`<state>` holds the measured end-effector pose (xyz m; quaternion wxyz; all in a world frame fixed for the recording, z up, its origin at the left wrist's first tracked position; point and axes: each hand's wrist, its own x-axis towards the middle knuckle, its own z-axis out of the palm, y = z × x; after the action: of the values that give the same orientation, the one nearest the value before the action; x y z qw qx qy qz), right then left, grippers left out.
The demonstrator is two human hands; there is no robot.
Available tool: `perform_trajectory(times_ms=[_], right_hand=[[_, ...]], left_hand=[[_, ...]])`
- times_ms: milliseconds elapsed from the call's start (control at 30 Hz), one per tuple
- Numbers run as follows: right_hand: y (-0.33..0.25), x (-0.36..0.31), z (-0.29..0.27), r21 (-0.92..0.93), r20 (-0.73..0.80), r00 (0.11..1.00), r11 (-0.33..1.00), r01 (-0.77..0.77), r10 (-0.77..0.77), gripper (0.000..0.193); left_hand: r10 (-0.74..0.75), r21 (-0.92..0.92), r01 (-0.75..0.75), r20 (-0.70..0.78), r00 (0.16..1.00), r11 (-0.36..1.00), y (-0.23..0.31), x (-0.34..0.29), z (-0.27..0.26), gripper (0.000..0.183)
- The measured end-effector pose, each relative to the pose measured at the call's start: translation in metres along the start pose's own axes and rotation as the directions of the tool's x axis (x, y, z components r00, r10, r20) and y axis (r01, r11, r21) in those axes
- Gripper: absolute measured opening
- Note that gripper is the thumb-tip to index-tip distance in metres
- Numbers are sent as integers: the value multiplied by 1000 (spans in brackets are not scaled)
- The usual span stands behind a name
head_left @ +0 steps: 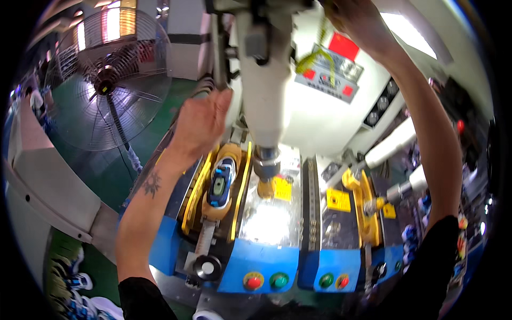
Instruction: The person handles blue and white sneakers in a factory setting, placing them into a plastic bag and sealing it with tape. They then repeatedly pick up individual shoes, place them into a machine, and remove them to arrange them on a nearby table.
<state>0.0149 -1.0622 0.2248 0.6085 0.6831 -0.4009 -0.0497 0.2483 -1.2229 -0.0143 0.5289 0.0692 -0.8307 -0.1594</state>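
Observation:
My left hand (201, 121) is raised, its fingers curled closed beside the machine's white column (265, 80); whatever may be inside its grip is hidden. Higher up on the right, my right hand (360, 24) reaches to the top of the picture with bent fingers, partly blurred. A yellow-green cord (323, 56) hangs just below those fingers; I cannot make out what they grip. Under my left hand, a blue and white shoe (222, 181) lies sole up between two yellow side pads (242, 194) of the blue machine (256, 261).
A large standing fan (105, 80) is at the left. Red and green buttons (279, 281) line the machine's front. A second yellow-padded station (367, 210) sits on the right. A control panel (330, 77) is on the back wall. Several shoes (80, 282) lie at lower left.

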Motion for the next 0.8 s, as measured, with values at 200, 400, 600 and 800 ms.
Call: perform_trajectory(times_ms=[200,400,600,800], right_hand=[[-20,31,-22,724,325,651,262,-638,686,32],[-31,25,23,333,-112,800,780,-529,590,50],[-116,-35,-54,404,196,730,625,-668,654,12],[-351,-169,-189,692,559,761,321,-647,329,57]], left_hand=[[95,-21,-96,-59,994,995,-7,-1,3,31],[32,9,-32,-86,996,999,-30,10,38,32],[-97,32,99,-54,994,995,-14,-12,-8,21],[-250,52,256,-99,963,965,84,-213,-61,13]])
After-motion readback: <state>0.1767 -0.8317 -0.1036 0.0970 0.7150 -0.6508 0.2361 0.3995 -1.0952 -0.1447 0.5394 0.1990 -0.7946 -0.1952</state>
